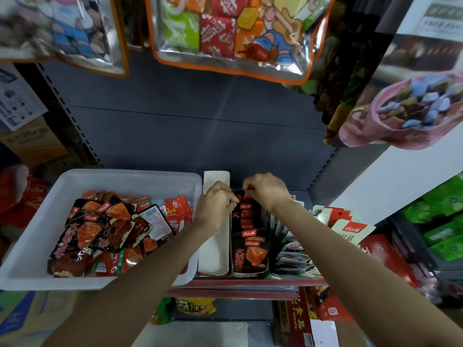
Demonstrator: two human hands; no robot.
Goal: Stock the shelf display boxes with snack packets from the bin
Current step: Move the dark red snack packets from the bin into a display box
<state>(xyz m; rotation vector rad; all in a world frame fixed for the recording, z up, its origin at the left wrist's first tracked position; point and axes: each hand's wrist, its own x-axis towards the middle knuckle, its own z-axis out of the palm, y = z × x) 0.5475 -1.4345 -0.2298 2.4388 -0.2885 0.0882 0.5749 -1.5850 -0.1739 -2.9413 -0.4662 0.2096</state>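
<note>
Shelf (250,281) runs across the lower centre of the frame, grey back panel above it. White bin (75,179), lower left, sits on the shelf edge and holds a loose heap of black-and-red packets (100,231).

Just right of the bin: an empty white box (213,249). Beside that, centre frame, a display box (249,272) nearly full of upright black packets in a row.

Left hand (215,209) and right hand (266,190) meet over the far end of that row. Both pinch the top edge of the rear packet (241,192), one at each corner.

Judgement: the packet is being seated at the back.
- Keep it upright, label forward.
- Press both corners down evenly so it slips behind the row without buckling.
- Box looks close to full; the empty box is likely next.
</note>
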